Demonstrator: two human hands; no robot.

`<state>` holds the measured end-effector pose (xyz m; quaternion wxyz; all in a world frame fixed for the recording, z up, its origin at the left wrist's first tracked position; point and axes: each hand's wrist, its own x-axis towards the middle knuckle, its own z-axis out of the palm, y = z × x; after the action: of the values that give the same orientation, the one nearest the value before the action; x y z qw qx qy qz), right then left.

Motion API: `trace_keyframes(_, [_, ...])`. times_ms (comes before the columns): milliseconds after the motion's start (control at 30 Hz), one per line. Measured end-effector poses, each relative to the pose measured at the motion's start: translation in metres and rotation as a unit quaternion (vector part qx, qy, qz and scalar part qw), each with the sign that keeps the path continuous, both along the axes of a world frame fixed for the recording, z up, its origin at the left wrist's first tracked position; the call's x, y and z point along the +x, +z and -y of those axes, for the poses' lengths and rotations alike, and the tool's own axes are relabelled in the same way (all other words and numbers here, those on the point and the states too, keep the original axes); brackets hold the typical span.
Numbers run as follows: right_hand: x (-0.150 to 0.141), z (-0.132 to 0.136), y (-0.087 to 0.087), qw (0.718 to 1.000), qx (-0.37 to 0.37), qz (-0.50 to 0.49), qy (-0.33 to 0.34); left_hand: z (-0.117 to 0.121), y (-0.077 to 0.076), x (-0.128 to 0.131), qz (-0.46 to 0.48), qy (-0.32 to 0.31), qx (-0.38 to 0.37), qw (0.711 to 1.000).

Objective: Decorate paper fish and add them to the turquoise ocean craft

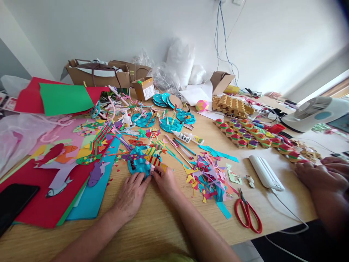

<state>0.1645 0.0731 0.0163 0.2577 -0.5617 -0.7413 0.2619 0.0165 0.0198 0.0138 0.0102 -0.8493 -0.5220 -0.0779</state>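
A blue-painted disc point(134, 165) lies on the table in front of me, with striped and spotted paper fish point(152, 160) standing over it. My left hand point(132, 194) grips the disc's near edge, its fingers bent against the rim. Just right of it, my right hand point(165, 180) pinches a small pink fuzzy pipe cleaner piece point(152, 169) at the disc's near right edge. The fingertips of both hands nearly meet there. Part of the disc is hidden by the fish and my fingers.
Paper scraps point(211, 176) and red-handled scissors point(248, 214) lie to the right. Coloured sheets point(35, 196) with paper fish spread leftward, beside a black phone point(16, 203). Glue bottles point(182, 137), more blue discs point(171, 124) and painted egg cartons point(242, 133) stand beyond. Another person's hands point(321, 174) rest at right.
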Motion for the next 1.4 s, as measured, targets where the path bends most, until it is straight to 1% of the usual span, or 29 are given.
trace_keyframes(267, [0.001,0.001,0.003,1.0,-0.001,0.006,0.004,0.003,-0.005,-0.006,0.01,-0.021,0.02,1.0])
trace_keyframes(500, [0.002,0.001,0.002,1.0,0.0,0.0,-0.01,0.007,-0.011,-0.014,0.019,-0.043,0.035,0.998])
trace_keyframes(867, [0.002,0.002,-0.001,1.0,-0.006,-0.015,-0.025,0.002,-0.002,-0.003,0.003,-0.023,0.032,0.999])
trace_keyframes(1067, [0.003,0.002,-0.001,0.999,-0.014,-0.017,-0.027,0.003,-0.007,-0.008,0.001,-0.036,0.042,0.998])
trace_keyframes(1200, [0.003,0.001,-0.004,0.999,-0.017,-0.02,-0.027,0.005,-0.011,-0.014,-0.001,-0.054,0.046,0.997])
trace_keyframes(1300, [0.003,0.001,-0.006,0.999,-0.016,-0.019,-0.028,0.005,-0.009,-0.013,-0.006,-0.051,0.044,0.998])
trace_keyframes(1400, [0.004,0.001,-0.006,0.999,-0.013,-0.018,-0.026,0.003,-0.005,-0.006,-0.013,-0.032,0.04,0.999])
